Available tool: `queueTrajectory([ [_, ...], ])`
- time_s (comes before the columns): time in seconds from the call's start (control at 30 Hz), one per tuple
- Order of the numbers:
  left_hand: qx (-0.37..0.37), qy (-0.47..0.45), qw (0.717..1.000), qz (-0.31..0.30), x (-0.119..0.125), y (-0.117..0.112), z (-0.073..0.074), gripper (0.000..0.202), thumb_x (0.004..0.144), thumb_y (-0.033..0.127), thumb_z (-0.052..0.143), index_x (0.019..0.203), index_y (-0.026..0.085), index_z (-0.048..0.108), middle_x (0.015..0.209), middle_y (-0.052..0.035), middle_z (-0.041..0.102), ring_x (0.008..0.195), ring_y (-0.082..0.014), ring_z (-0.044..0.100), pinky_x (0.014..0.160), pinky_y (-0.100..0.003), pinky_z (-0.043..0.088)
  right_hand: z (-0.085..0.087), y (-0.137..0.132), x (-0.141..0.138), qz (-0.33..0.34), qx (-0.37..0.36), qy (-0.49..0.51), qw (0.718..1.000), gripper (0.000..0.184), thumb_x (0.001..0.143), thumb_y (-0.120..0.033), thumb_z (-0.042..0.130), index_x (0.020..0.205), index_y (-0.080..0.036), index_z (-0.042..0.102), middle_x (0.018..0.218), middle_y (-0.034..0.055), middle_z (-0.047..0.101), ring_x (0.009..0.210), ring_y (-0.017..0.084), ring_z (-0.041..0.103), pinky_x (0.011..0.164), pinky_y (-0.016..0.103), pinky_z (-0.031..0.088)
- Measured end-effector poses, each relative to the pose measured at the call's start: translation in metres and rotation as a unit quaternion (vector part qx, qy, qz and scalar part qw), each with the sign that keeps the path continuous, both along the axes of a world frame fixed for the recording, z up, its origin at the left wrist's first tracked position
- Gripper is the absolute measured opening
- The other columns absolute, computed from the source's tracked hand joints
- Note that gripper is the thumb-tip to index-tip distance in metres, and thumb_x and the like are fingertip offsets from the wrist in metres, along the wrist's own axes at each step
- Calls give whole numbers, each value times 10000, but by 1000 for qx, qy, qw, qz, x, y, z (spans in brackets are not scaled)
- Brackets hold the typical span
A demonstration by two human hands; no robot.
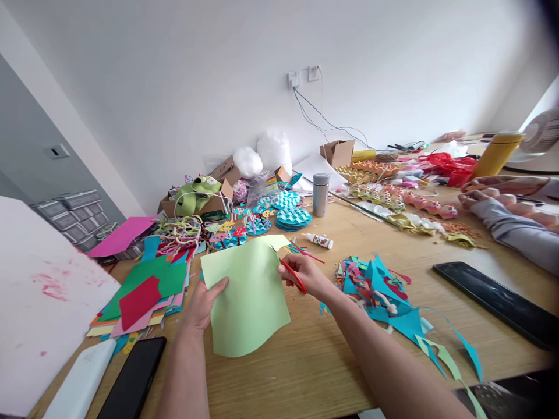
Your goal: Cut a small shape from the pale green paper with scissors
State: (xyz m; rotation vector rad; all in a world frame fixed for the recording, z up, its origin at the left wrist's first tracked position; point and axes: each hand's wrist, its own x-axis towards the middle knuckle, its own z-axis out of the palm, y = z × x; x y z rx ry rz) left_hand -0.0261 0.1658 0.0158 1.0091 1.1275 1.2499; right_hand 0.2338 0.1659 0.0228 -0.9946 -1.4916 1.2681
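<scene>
A light green sheet of paper [247, 302] is held up over the table, gently curved. My left hand [207, 302] grips its left edge, with the thumb lying on the front face. In my right hand [305, 273] is a pair of red-handled scissors [293, 274], fingers closed round the handles. The blades meet the sheet near its upper right corner, where a strip stands partly apart from the rest. Most of the blades are hidden by the paper. Just beyond the scissors lie a white glue bottle [320, 240] and a few thin coloured paper strips.
Paper scraps [375, 291] are heaped on the right, near a black phone [498, 299]. Coloured sheets [148, 279], another dark phone [133, 378] and a white power bank [81, 381] lie left. A steel flask [320, 195] stands behind. Another person's sleeve [515, 227] rests at far right.
</scene>
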Motion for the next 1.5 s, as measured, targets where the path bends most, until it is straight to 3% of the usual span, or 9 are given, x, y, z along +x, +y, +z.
queueTrajectory([
  [0.23,17,32,999,-22,-1,1,-2,497,621,350,787,1070,181,657,1049,-118,715,930,-299,680,808,-405,533,-4,-2,-1,35,24,30,999,471,764,-608,610,667,-160,506,607,-8,543,521,94,512,464,208,367],
  [0.57,32,80,996,19,-1,8,-5,490,600,360,785,1036,174,661,1003,-101,723,964,-294,664,876,-417,499,9,-8,-1,4,14,11,1000,467,704,-593,670,638,-164,498,550,-28,518,472,75,450,422,186,331],
  [0.77,33,96,993,54,-4,10,-10,470,598,397,779,995,172,670,988,-116,724,931,-303,669,830,-417,512,8,-6,0,16,6,-21,1000,503,693,-646,649,648,-169,495,591,-18,521,539,95,460,452,193,324],
  [1.03,45,113,990,69,-3,10,-10,441,616,394,774,983,169,677,1034,-129,717,990,-338,641,830,-416,494,7,-11,0,69,35,23,997,513,865,-624,451,645,-164,513,557,-7,549,514,93,458,505,213,323],
  [1.23,44,116,990,70,-2,11,-12,427,621,429,764,961,185,678,1017,-133,717,949,-325,658,822,-431,505,5,-8,-7,27,-12,32,999,557,742,-708,537,606,-170,495,520,-17,533,445,82,430,459,214,316],
  [1.37,71,129,986,82,-3,11,-14,448,645,433,747,1010,184,671,1101,-131,695,1039,-312,633,880,-413,492,9,-8,-8,9,-42,34,999,573,648,-729,614,618,-171,488,510,-31,511,442,73,405,442,209,297],
  [1.5,109,118,979,124,-5,13,-16,504,658,409,742,1102,193,642,1182,-109,665,1118,-295,597,957,-417,458,11,-11,-7,22,-36,35,998,583,670,-738,587,598,-166,501,527,-18,527,449,76,414,447,215,310],
])
